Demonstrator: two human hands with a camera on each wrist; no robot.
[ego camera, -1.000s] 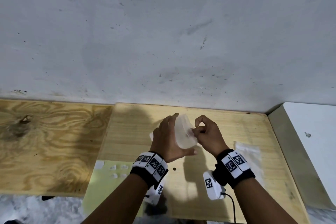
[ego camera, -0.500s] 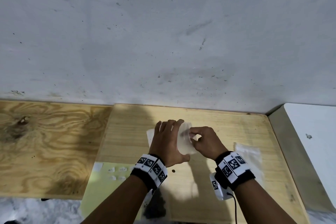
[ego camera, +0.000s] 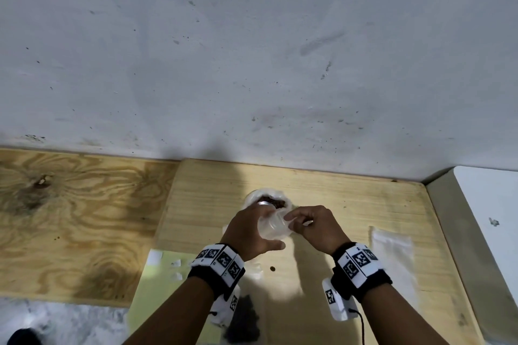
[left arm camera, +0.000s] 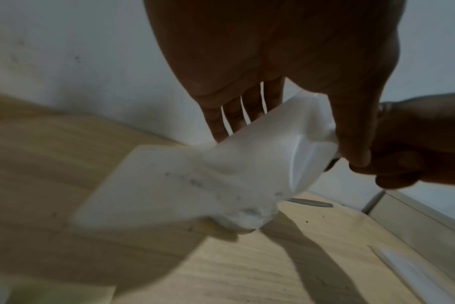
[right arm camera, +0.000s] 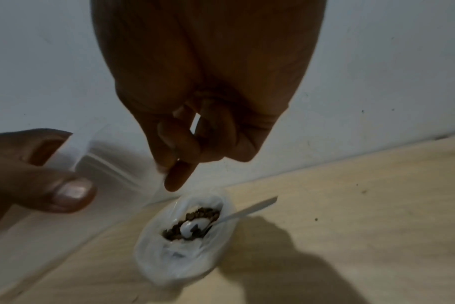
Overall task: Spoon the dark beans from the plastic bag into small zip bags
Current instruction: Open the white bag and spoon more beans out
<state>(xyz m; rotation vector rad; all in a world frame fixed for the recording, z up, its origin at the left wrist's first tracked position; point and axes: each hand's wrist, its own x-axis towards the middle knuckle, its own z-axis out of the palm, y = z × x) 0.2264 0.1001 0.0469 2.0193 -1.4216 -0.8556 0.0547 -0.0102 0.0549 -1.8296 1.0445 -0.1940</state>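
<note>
Pale wooden board (ego camera: 350,204) lies against the grey speckled wall (ego camera: 252,50); darker grained plywood (ego camera: 70,218) sits to its left.

Left hand (ego camera: 248,232) is raised over the board centre, palm toward the right, fingers spread and thumb wrapped around a small clear zip bag (ego camera: 273,228). In the left wrist view the bag (left arm camera: 221,179) is soft, translucent and creased, and it looks empty. Right hand (ego camera: 316,225) meets it from the right, thumb and forefinger pinching the bag's rim, other fingers curled.

Just beyond the hands, toward the wall, stands the clear plastic bag (right arm camera: 179,246) with its top rolled open, on the board. Dark beans (right arm camera: 195,220) lie inside as small brown grains. A metal spoon (right arm camera: 221,218) rests with its bowl on the beans, handle leaning out to the right.

A flat clear zip bag (ego camera: 392,249) lies near right. One loose bean (ego camera: 272,269) sits near the left wrist.
</note>
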